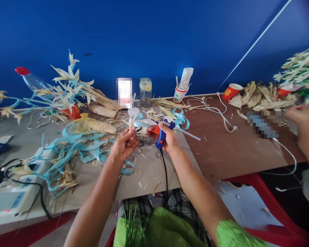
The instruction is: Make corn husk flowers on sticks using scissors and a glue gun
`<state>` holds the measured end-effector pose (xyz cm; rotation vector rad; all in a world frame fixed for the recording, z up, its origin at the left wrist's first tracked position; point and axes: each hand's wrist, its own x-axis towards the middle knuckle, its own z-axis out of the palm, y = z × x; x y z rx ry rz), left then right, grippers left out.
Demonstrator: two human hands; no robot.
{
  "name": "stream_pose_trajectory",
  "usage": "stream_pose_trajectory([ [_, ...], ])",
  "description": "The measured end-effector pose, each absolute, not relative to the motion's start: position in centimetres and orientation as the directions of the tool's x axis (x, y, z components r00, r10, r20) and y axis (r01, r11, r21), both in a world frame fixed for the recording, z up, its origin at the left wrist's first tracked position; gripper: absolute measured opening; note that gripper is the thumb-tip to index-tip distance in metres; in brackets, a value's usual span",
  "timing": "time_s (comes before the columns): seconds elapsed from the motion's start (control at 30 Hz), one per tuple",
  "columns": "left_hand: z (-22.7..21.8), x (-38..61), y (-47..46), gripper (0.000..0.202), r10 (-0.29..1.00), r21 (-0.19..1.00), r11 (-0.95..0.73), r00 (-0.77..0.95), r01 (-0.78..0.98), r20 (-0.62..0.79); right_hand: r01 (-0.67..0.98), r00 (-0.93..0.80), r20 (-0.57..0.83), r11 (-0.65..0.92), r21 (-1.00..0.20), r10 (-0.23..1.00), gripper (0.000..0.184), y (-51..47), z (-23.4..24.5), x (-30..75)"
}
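Note:
My right hand (168,137) is wrapped round a blue hot glue gun (160,140) with an orange trigger. A translucent glue stick (187,133) sticks out of its back, and a black cord hangs down from the grip. Close by on the left, my left hand (125,143) pinches a small pale corn husk piece (131,123) upright between thumb and fingertips. A light blue ribbon (142,125) runs from near this piece toward the glue gun; its ends are hard to make out. The nozzle is mostly hidden by my fingers.
Blue ribbons (87,151) and husk scraps litter the table's left. Behind stand husk flowers (69,85), a glass jar (145,94) and a paper cup (180,94). A white power strip (12,195) lies front left. At right are a phone (264,126) and another person's hand (301,115).

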<state>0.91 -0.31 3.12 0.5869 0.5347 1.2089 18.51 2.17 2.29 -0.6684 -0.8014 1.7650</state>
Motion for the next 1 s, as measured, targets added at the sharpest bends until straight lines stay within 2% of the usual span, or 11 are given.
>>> stream_pose_trajectory([
  [0.2,2.7,0.6,-0.3,0.006,0.959,0.637,0.253,0.274,-0.728,-0.068,-0.556,-0.311,-0.017,-0.197,-0.808,0.950,0.034,2.0,2.1,18.4],
  [0.47,2.9,0.9,-0.4,0.017,0.953,0.598,0.290,0.285,-0.747,-0.106,-0.513,-0.319,0.020,-0.155,-0.844,0.948,0.033,2.0,1.5,18.5],
  [0.6,2.8,1.0,-0.3,0.004,0.959,0.594,0.269,0.268,-0.758,-0.093,-0.457,-0.346,0.007,-0.161,-0.875,0.938,0.035,1.9,1.3,18.5],
  [0.7,2.7,1.0,-0.3,0.020,0.967,0.595,0.241,0.239,-0.766,-0.085,-0.444,-0.356,0.010,-0.160,-0.881,0.934,0.034,1.9,1.3,18.5],
  [1.0,2.7,0.9,0.0,0.015,0.977,0.676,0.188,0.205,-0.713,-0.056,-0.466,-0.337,0.013,-0.155,-0.871,0.941,0.033,2.0,1.4,18.6],
])
